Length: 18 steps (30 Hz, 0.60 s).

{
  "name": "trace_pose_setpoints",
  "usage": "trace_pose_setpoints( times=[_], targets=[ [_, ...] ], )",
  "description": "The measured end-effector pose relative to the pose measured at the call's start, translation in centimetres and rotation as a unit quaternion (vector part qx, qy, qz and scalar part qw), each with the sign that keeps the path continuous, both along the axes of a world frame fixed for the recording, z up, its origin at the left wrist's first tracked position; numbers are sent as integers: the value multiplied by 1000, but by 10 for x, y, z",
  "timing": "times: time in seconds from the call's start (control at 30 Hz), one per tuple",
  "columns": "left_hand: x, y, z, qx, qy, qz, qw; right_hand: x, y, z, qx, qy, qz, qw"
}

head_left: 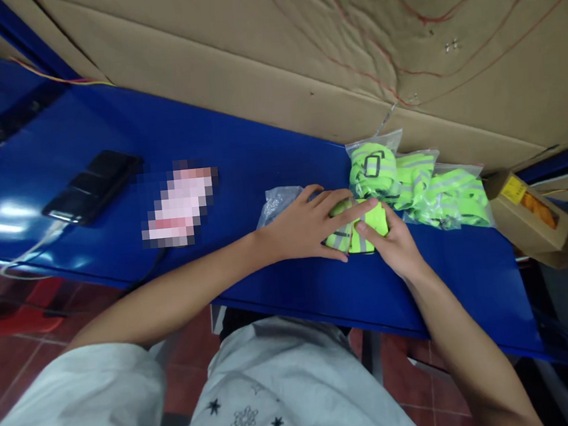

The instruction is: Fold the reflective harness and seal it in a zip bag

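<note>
A folded neon-yellow reflective strap (370, 228) with silver-grey stripes lies between my hands, low over the blue table. My left hand (303, 226) spans the left part of the bundle from above, fingers spread around it and the thumb on the near side. From the right, my right hand (392, 239) grips the bundle with thumb and fingers. Part of the strap is hidden under my fingers. Beside my left wrist, a clear plastic bag (279, 202) lies partly covered. Several bagged neon straps (416, 183) sit just beyond my right hand, one showing a black buckle.
The blue table (238, 157) meets a cardboard-covered wall (229, 64) with red wires. At left lie a black device (93, 188) with a white cable and a blurred pinkish item (180, 206). An open cardboard box (530, 216) stands at the right end.
</note>
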<state>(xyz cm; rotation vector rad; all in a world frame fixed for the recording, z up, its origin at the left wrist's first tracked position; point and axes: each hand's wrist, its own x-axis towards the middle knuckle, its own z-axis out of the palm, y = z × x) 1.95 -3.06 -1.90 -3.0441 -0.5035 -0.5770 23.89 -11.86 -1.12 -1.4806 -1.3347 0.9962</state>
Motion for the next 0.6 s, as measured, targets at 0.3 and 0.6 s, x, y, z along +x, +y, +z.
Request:
trace_pose_setpoints(
  times=[0.3, 0.6],
  targets=[
    [-2, -4, 5, -163, 17, -59, 985, -3, 1, -9, -35, 1, 16, 999],
    [6, -4, 7, 55, 49, -7, 997, -33, 0, -36, -27, 83, -82, 993]
  ],
)
